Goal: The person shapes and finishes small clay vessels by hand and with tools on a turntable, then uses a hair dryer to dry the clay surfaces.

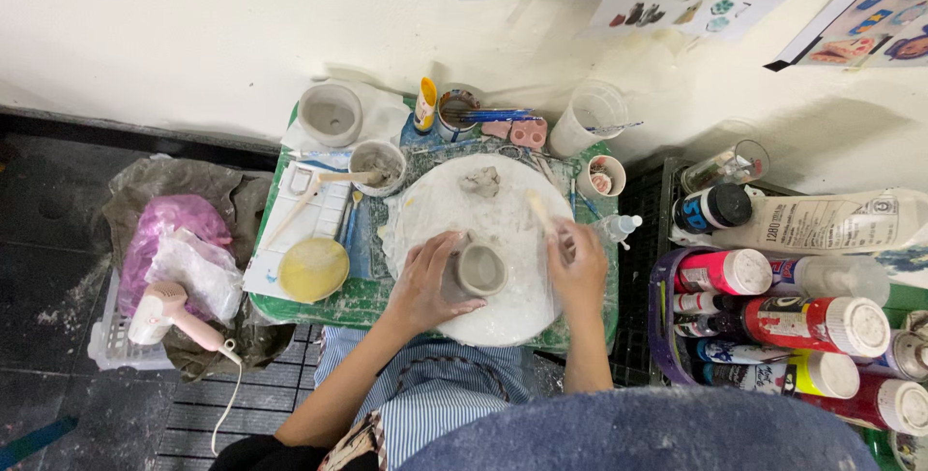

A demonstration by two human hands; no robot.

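A small grey clay cup [480,270] stands on a round white board [503,321] on a little green table. My left hand [426,282] is wrapped around the cup's left side. My right hand [577,266] grips a wooden tool [538,210] whose pale tip points up and left over the board. A loose lump of grey clay [479,181] lies at the board's far edge.
Two grey slip cups [330,114] [377,163], a yellow lid [313,269], a paint palette [319,202], brushes in a jar [456,109] and plastic cups [592,115] crowd the table. Paint bottles [831,324] fill a basket at right. A pink hairdryer [166,312] rests on bags at left.
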